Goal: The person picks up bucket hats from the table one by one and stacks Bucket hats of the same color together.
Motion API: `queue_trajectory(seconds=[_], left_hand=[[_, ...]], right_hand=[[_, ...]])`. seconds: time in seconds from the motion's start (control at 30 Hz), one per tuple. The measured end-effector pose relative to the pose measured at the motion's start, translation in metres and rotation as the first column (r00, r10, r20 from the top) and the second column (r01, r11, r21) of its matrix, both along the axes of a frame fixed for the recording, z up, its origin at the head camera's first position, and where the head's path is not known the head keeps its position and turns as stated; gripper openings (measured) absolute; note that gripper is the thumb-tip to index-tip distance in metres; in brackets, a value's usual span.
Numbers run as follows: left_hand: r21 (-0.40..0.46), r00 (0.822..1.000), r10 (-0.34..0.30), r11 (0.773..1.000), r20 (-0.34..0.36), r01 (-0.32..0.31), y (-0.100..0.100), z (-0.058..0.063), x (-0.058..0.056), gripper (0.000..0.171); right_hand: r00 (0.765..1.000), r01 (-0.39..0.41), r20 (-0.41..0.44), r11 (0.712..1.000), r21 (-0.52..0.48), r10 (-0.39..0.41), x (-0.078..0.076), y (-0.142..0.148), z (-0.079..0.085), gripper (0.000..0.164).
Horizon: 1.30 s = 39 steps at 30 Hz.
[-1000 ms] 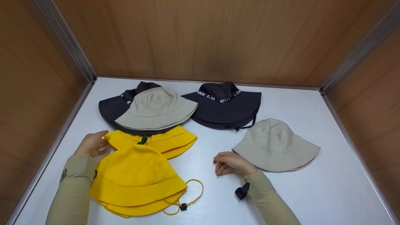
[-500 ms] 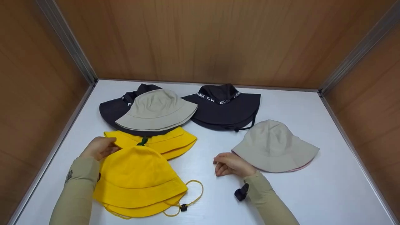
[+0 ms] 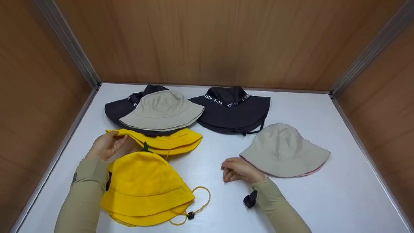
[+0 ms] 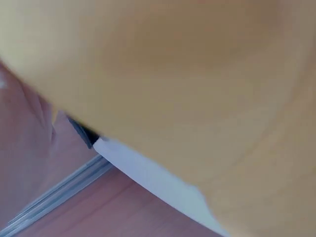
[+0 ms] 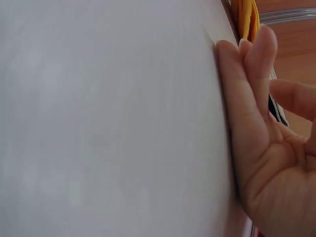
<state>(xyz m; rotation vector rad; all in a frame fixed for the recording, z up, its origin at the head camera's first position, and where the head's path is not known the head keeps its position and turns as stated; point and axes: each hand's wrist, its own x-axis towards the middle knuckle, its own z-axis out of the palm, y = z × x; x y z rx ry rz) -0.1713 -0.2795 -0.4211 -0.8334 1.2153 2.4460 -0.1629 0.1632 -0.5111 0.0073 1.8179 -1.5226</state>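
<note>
My left hand pinches the left end of the brim of the rear yellow hat, lifting that edge off the table. In front lies another yellow bucket hat, its crown toward the rear hat, with a looped cord and a black toggle. A blurred yellowish surface fills most of the left wrist view, part of the left hand at its edge. Loosely bent, my right hand rests on the white table with nothing in it, beside a pale beige bucket hat with a pink underside.
Behind the yellow hats, a light khaki hat lies over a black hat. Another black hat with white lettering and a cord sits at the back middle. Wooden panels wall the table at the back and both sides.
My left hand has shifted slightly right, taken the rear yellow hat's brim and raised its left edge, pushing it a little backward. The right hand has stayed still.
</note>
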Motion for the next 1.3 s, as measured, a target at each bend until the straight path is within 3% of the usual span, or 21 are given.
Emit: queue_trajectory(seconds=[0.07,0.13,0.2,0.23,0.27,0.3,0.37,0.43,0.47,0.5,0.53,0.57,0.8,0.93,1.0,1.13,1.3], left_hand=[[0.066,0.999,0.046,0.997,0.005,-0.046,0.004,0.000,0.000,0.014],[0.051,0.999,0.038,0.998,-0.002,-0.038,0.009,-0.001,0.001,0.015],[-0.043,0.999,-0.047,0.998,-0.005,0.046,0.013,-0.003,0.001,0.018],[-0.126,0.992,-0.124,0.984,-0.001,0.123,0.015,-0.004,0.002,0.021],[-0.216,0.976,-0.218,0.953,0.004,0.214,0.017,-0.005,0.002,0.026],[-0.304,0.951,-0.310,0.905,0.012,0.299,0.020,-0.007,0.003,0.031],[-0.464,0.878,-0.476,0.768,0.047,0.441,0.024,-0.009,0.002,0.041],[-0.583,0.821,-0.566,0.643,0.076,0.497,0.030,-0.010,0.001,0.043],[-0.614,0.809,-0.582,0.611,0.080,0.499,0.032,-0.011,0.001,0.041],[-0.629,0.809,-0.582,0.601,0.079,0.493,0.034,-0.011,0.001,0.037],[-0.634,0.813,-0.577,0.601,0.077,0.487,0.035,-0.011,0.001,0.033],[-0.629,0.826,-0.560,0.617,0.072,0.473,0.036,-0.011,0.000,0.029],[-0.455,0.898,-0.440,0.801,-0.006,0.389,0.041,-0.001,-0.001,0.039],[-0.370,0.939,-0.341,0.878,-0.039,0.303,0.048,0.008,-0.005,0.038],[-0.337,0.952,-0.304,0.901,-0.041,0.274,0.052,0.013,-0.007,0.033],[-0.320,0.962,-0.267,0.917,-0.056,0.236,0.058,0.022,-0.007,0.024],[-0.335,0.957,-0.251,0.922,-0.141,0.193,0.065,0.035,-0.004,0.020]], right_hand=[[1.000,-0.001,-0.007,1.000,0.007,0.001,0.001,0.000,0.000,0.021],[1.000,-0.003,-0.012,1.000,0.014,0.003,0.001,0.000,-0.001,0.021],[1.000,-0.006,-0.016,1.000,0.020,0.006,0.002,0.000,-0.001,0.020],[1.000,-0.007,-0.018,1.000,0.023,0.008,0.002,0.000,-0.002,0.020],[1.000,-0.007,-0.019,1.000,0.028,0.008,0.002,0.000,-0.002,0.020],[1.000,-0.007,-0.020,0.999,0.035,0.008,0.002,0.000,-0.002,0.020],[1.000,-0.002,-0.024,0.999,0.043,0.003,0.002,0.000,-0.002,0.020],[1.000,0.003,-0.030,0.999,0.046,-0.001,0.003,0.000,-0.001,0.020],[0.999,0.002,-0.037,0.999,0.044,0.000,0.003,-0.001,-0.001,0.021],[0.999,0.001,-0.041,0.999,0.040,0.001,0.003,-0.001,-0.002,0.021],[0.999,-0.001,-0.043,0.999,0.035,0.002,0.003,-0.001,-0.002,0.021],[0.999,-0.004,-0.044,1.000,0.030,0.005,0.003,-0.002,-0.002,0.021],[0.999,-0.003,-0.043,1.000,0.023,0.004,0.005,-0.002,-0.004,0.020],[0.999,-0.003,-0.050,1.000,0.021,0.004,0.004,-0.003,-0.005,0.021],[0.998,-0.005,-0.055,1.000,0.017,0.005,0.004,-0.004,-0.005,0.021],[0.998,-0.008,-0.066,1.000,0.007,0.009,0.004,-0.005,-0.006,0.021],[0.997,-0.021,-0.075,1.000,0.005,0.022,0.003,-0.005,-0.006,0.021]])
